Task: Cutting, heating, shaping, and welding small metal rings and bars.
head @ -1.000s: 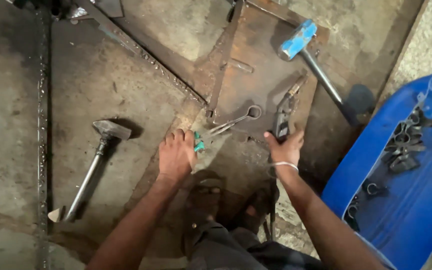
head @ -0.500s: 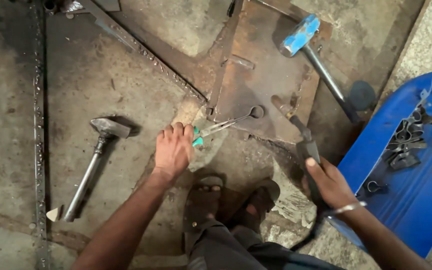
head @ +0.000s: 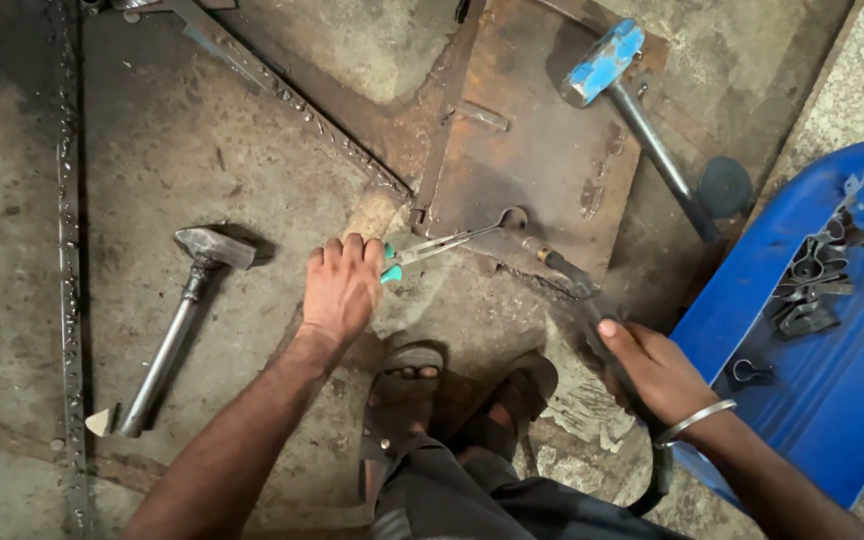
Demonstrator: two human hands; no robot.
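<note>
My left hand (head: 340, 288) grips green-handled pliers (head: 432, 247) whose long jaws pinch a small metal ring piece (head: 512, 217) on a rusty steel plate (head: 532, 150). My right hand (head: 652, 368) holds a dark torch-like tool (head: 564, 272) with a brass fitting, its tip pointed at the ring piece and a black hose trailing back past my wrist. A metal bangle sits on that wrist. My sandalled feet (head: 452, 390) rest just below the plate.
A blue-headed sledgehammer (head: 632, 110) lies across the plate's upper right. A chipping hammer (head: 177, 320) lies on the concrete floor at left. A blue plastic tray (head: 812, 330) with several small metal rings stands at right. Steel angle bars (head: 282, 85) run across the top left.
My right hand let go beside the ring piece, swung out to the right, and now brings the torch-like tool's tip in toward the piece. My left hand keeps the pliers in place.
</note>
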